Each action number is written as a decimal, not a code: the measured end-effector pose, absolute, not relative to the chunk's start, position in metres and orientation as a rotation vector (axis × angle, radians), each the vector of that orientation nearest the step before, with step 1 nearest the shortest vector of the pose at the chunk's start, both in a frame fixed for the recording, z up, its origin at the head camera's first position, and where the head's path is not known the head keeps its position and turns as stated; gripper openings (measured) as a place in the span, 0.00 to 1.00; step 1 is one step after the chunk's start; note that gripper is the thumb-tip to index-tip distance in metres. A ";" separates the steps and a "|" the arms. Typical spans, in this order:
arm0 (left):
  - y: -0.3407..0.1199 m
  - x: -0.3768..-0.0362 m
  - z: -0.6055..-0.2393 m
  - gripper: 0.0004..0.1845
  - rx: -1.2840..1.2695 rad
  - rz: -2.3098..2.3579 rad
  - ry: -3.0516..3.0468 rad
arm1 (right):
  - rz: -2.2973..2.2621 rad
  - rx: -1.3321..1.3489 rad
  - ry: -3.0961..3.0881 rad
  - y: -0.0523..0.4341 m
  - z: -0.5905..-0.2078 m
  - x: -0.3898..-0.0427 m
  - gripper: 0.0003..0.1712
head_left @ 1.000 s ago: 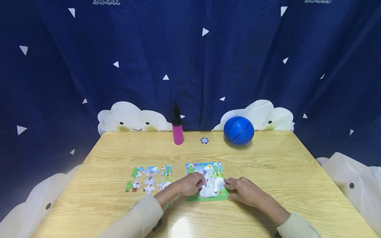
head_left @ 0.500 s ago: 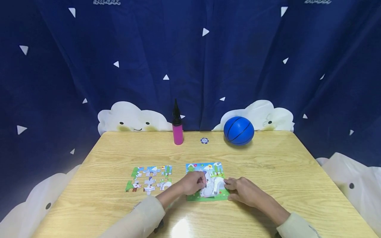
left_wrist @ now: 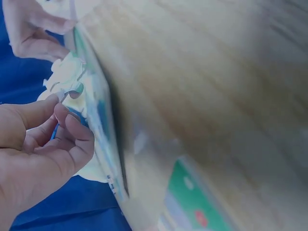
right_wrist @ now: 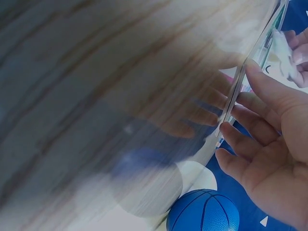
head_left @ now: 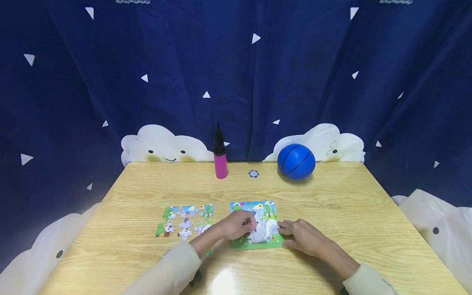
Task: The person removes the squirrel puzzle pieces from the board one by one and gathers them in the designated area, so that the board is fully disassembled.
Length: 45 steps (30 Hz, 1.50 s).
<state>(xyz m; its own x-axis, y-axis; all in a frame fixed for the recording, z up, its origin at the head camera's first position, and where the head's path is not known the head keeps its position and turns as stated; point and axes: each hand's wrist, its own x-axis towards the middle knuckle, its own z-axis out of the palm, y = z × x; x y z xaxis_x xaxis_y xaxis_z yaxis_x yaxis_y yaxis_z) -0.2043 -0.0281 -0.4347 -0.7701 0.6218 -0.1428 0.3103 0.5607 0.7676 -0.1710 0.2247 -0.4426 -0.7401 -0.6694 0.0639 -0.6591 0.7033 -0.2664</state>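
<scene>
My left hand (head_left: 237, 224) is over the left part of a square picture puzzle board (head_left: 258, 246) with a white squirrel on it. Thumb and index finger pinch a small puzzle piece (left_wrist: 73, 90), tilted above the board in the left wrist view; the piece also shows pale in the right wrist view. At the board's right edge rests my right hand (head_left: 300, 235). Its thumb and fingertips touch that edge, fingers loosely extended, in the right wrist view (right_wrist: 269, 120). Part of the squirrel picture is hidden behind my left hand.
Left of the board lie several loose puzzle pieces (head_left: 185, 229) in rows, one partly under my left forearm. Farther back stand a pink and black hand pump (head_left: 220, 164), a blue and white poker chip (head_left: 253, 174) and a blue ball (head_left: 296, 162).
My left hand has shifted up slightly, turning at the wrist, with the puzzle piece between its fingers. My right hand and the board have stayed in place.
</scene>
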 end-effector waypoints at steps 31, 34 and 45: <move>-0.169 -0.197 -0.395 0.06 0.681 1.009 2.574 | -0.434 -1.107 2.856 0.225 -0.442 -0.171 0.24; -0.180 -0.194 -0.399 0.06 0.655 0.991 2.581 | -0.438 -1.100 2.854 0.225 -0.443 -0.171 0.25; -0.206 -0.182 -0.413 0.06 0.625 0.967 2.506 | -0.433 -1.097 2.851 0.225 -0.444 -0.171 0.25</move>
